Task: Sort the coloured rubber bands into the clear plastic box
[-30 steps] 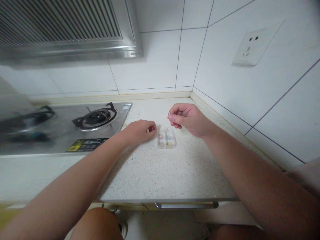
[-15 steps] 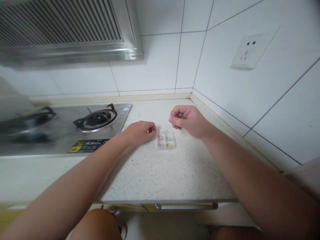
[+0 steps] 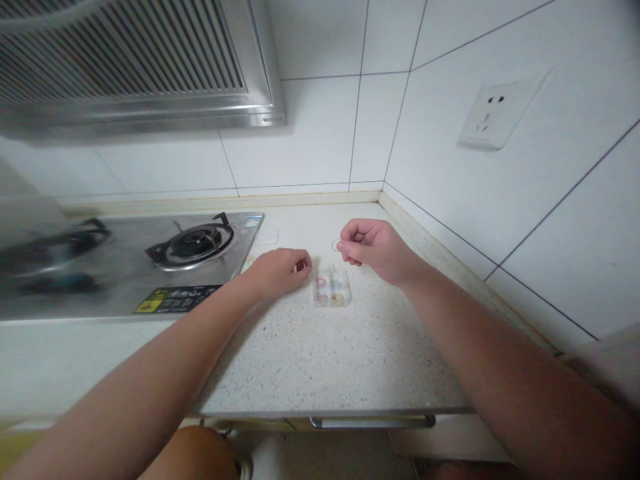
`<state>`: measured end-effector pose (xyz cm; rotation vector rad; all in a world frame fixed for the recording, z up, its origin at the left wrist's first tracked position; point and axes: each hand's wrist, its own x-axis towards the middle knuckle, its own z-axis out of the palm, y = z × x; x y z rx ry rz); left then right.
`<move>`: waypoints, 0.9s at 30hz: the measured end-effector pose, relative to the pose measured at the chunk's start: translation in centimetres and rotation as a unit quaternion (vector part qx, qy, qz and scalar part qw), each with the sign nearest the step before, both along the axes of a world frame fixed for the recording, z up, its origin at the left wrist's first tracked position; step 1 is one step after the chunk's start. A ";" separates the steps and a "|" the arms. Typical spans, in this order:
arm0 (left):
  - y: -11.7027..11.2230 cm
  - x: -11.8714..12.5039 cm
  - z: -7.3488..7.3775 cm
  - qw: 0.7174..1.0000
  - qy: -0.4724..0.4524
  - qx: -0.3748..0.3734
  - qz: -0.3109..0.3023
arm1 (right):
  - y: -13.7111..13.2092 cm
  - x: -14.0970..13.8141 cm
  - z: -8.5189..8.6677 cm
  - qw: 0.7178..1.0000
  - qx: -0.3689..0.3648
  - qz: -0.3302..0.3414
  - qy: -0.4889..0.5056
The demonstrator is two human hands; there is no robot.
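A small clear plastic compartment box point(image 3: 333, 303) lies on the counter between my hands, with small red and yellowish ring-shaped pieces in its sections. My left hand point(image 3: 283, 272) rests on the counter with curled fingers, its thumb and fingertips closed at the box's upper left corner. Just above and right of the box, my right hand point(image 3: 373, 245) pinches a thin, pale ring point(image 3: 335, 245) between thumb and forefinger. The ring sticks out to the left of the fingertips; its material is too small to tell.
A clear flat lid-like piece point(image 3: 267, 237) lies beside the gas stove point(image 3: 120, 267) on the left. The range hood point(image 3: 145, 60) hangs above it. White tiled walls meet behind the speckled counter point(image 3: 330, 360), with a socket point(image 3: 493, 110) at right. A drawer handle point(image 3: 373, 422) runs below the front edge.
The view has tilted slightly, so everything sits a little lower. The thin ring shows more clearly beyond my right fingertips. My left hand keeps its place by the box.
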<state>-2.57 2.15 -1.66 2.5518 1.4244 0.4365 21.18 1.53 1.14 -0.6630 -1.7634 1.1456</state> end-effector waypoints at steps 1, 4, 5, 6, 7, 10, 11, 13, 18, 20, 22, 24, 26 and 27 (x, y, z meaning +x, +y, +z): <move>0.0 0.0 0.0 1.000 -0.002 -0.001 0.002 | 0.0 0.0 0.0 1.000 0.000 -0.005 -0.002; -0.1 0.1 0.0 1.000 -0.009 -0.007 0.007 | 0.1 0.1 -0.1 1.000 -0.001 -0.010 -0.003; -0.1 0.1 0.0 1.000 -0.010 -0.008 0.009 | 0.1 0.1 -0.1 1.000 -0.001 -0.009 -0.002; -0.1 0.1 0.0 1.000 -0.012 -0.008 0.012 | 0.2 0.1 -0.2 1.000 -0.002 -0.008 -0.001; -0.1 0.1 0.0 1.000 -0.014 -0.007 0.015 | 0.2 0.1 -0.2 1.000 -0.003 -0.007 0.000; 0.0 0.1 -0.1 0.999 -0.023 -0.006 0.025 | 0.3 0.1 -0.3 1.000 -0.010 -0.011 0.003; 0.1 0.1 -0.1 0.999 -0.027 -0.005 0.026 | 0.3 0.1 -0.4 1.000 -0.012 -0.015 0.005; 0.1 0.1 -0.2 0.999 -0.038 -0.003 0.024 | 0.3 0.1 -0.3 1.000 -0.016 -0.021 0.007; 0.1 0.2 -0.6 0.996 -0.083 0.011 0.033 | 0.3 0.3 -0.3 0.999 -0.038 -0.033 0.009; 0.1 0.4 -0.8 0.993 -0.113 0.009 0.033 | 0.3 0.4 -0.3 0.999 -0.040 -0.035 0.008; 0.1 0.6 -1.0 0.988 -0.149 0.003 0.034 | 0.3 0.5 -0.3 0.998 -0.040 -0.037 0.007; 0.1 0.9 -1.3 0.981 -0.190 -0.005 0.038 | 0.2 0.5 -0.2 0.999 -0.038 -0.038 0.004; 0.2 1.2 -1.7 0.971 -0.235 -0.018 0.044 | 0.1 0.5 -0.1 0.999 -0.030 -0.038 0.006; 0.2 1.4 -1.9 0.964 -0.259 -0.027 0.046 | 0.0 0.5 0.1 0.999 -0.024 -0.039 0.009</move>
